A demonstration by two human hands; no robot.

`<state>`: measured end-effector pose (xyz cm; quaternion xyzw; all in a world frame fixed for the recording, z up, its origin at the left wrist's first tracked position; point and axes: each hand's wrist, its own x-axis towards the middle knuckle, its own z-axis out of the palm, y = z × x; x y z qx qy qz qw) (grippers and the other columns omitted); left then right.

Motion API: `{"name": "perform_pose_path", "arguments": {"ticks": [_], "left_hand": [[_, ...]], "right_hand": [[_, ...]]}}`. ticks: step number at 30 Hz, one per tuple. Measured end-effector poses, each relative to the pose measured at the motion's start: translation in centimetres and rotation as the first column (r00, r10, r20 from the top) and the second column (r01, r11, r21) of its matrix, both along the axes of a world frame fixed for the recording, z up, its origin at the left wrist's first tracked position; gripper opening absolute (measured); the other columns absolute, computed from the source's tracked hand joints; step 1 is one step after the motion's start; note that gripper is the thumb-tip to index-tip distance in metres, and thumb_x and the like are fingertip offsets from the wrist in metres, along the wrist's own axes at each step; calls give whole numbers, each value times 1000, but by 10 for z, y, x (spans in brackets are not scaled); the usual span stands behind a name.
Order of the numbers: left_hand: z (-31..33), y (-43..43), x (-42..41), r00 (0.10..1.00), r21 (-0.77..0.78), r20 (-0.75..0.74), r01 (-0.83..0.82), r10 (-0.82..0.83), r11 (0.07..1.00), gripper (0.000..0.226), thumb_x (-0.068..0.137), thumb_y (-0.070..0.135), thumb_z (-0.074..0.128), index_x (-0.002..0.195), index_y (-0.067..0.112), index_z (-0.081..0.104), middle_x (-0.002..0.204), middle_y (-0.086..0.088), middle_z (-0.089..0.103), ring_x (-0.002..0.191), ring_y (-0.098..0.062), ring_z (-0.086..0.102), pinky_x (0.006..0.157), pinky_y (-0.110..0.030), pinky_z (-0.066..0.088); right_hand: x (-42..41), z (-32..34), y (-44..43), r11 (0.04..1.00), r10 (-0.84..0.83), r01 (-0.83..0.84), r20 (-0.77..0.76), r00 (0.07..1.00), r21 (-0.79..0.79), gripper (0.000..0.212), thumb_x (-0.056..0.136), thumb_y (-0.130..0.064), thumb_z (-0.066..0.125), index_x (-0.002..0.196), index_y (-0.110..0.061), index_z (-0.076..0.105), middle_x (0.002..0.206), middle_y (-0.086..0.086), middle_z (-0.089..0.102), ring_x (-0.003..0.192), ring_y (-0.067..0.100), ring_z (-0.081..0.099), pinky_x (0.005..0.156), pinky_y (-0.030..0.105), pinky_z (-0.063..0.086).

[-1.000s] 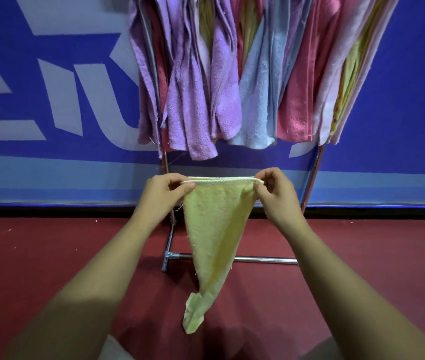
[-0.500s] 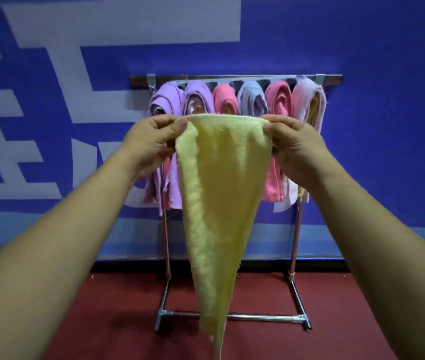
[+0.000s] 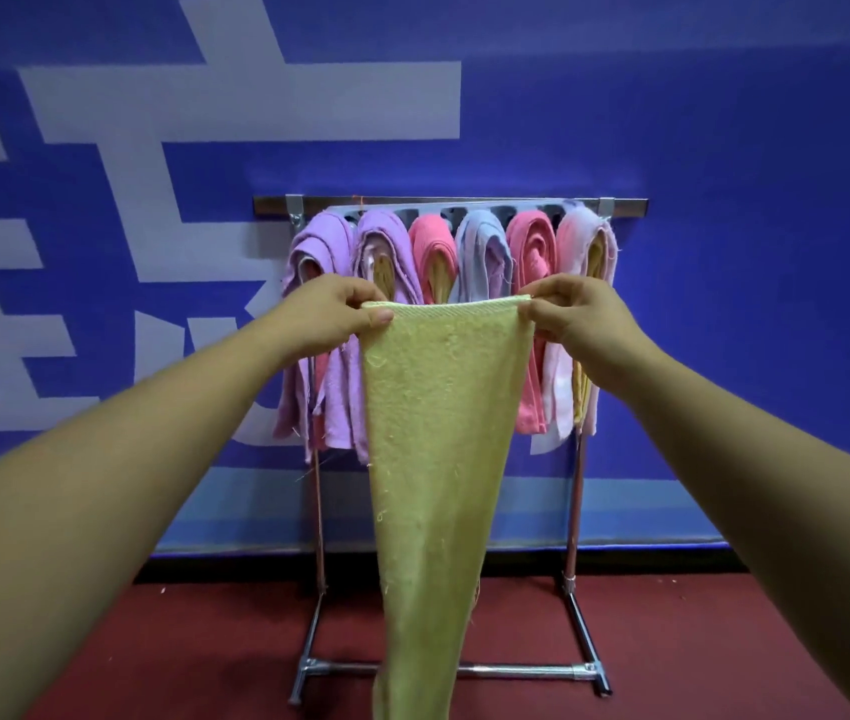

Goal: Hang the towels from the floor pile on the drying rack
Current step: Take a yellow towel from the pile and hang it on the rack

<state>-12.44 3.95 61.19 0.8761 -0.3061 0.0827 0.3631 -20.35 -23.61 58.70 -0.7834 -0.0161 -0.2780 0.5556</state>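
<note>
A yellow towel (image 3: 433, 459) hangs stretched between both hands in front of the drying rack (image 3: 576, 511). My left hand (image 3: 331, 317) pinches its top left corner and my right hand (image 3: 576, 317) pinches the top right corner. The towel's top edge is level, below the rack's top bar (image 3: 625, 206), and its lower end tapers down past the frame's bottom edge. Several towels hang on the rack: purple (image 3: 318, 262), pink (image 3: 430, 246), light blue (image 3: 482, 252) and pale pink (image 3: 581, 236). The floor pile is out of view.
The rack stands against a blue wall (image 3: 724, 252) with white lettering. Its metal base bar (image 3: 516, 670) rests on a red floor (image 3: 204, 641). A black skirting strip (image 3: 235, 569) runs along the wall's foot.
The view has risen from the rack's lower part to its top. Both hands have lifted the yellow towel from low near the floor up to chest height in front of the hung towels.
</note>
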Motion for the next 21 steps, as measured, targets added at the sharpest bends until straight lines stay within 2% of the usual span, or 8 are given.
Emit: {"name": "perform_pose_path", "arguments": {"ticks": [2, 5, 8, 11, 14, 16, 18, 21], "left_hand": [[3, -1, -5, 1000, 29, 10, 18, -18, 999, 16, 97, 29, 59, 95, 16, 68, 84, 1, 63, 74, -13, 57, 75, -31, 50], [6, -7, -15, 998, 111, 49, 36, -42, 993, 21, 97, 27, 56, 88, 9, 60, 76, 2, 57, 67, -10, 54, 62, -18, 46], [9, -11, -23, 993, 166, 76, 80, -94, 983, 17, 95, 24, 58, 84, 12, 53, 63, 9, 55, 58, -8, 53, 59, -23, 44], [12, -11, -30, 958, 28, -99, 274, -270, 961, 10, 94, 9, 61, 98, 12, 52, 61, -1, 55, 57, -16, 51, 55, -23, 43], [18, -13, -38, 868, -18, -230, 449, -440, 893, 12, 96, 7, 60, 107, 10, 64, 71, -4, 59, 65, -16, 54, 62, -23, 48], [22, -14, -41, 830, 57, -315, 501, -460, 864, 16, 94, 7, 63, 109, 6, 66, 81, -2, 68, 76, -11, 63, 74, -22, 53], [23, -15, -43, 815, 185, -374, 533, -442, 826, 27, 90, 5, 68, 117, 7, 63, 98, 2, 75, 97, -8, 69, 87, -21, 53], [25, -20, -47, 905, 427, -181, 425, -385, 798, 26, 91, 10, 68, 116, 15, 65, 100, 12, 76, 97, 1, 69, 82, -11, 48]], "right_hand": [[0, 3, -1, 1000, 12, -12, -2, 1000, 25, 18, 93, -4, 67, 110, 2, 68, 90, 10, 69, 83, 18, 68, 71, 25, 61], [1, 5, -2, 1000, -24, 24, -13, 1000, -4, 17, 91, -5, 69, 106, 3, 69, 93, 16, 70, 80, 21, 68, 66, 22, 59], [4, 5, -3, 999, -50, 49, -22, 999, -19, 15, 90, -5, 71, 103, 3, 71, 97, 21, 71, 82, 23, 68, 68, 26, 61], [5, 5, -4, 998, -64, 63, -35, 997, -24, 13, 90, -5, 71, 101, 2, 72, 103, 26, 70, 85, 27, 66, 83, 42, 62], [4, 6, -3, 998, -45, 43, -32, 998, -47, 14, 90, -8, 72, 101, 1, 73, 101, 22, 71, 84, 24, 68, 79, 36, 63], [3, 7, -3, 998, -33, 31, -32, 999, -61, 14, 89, -9, 73, 101, -1, 73, 97, 16, 73, 84, 22, 70, 74, 28, 62], [3, 6, -3, 993, -56, 52, -27, 998, -110, 13, 89, -11, 75, 99, -5, 74, 92, 11, 74, 83, 21, 72, 75, 29, 61], [2, 5, -2, 978, -100, 94, -27, 995, -185, 11, 89, -15, 75, 98, -9, 75, 85, 2, 72, 66, 0, 65, 62, 16, 51]]}}
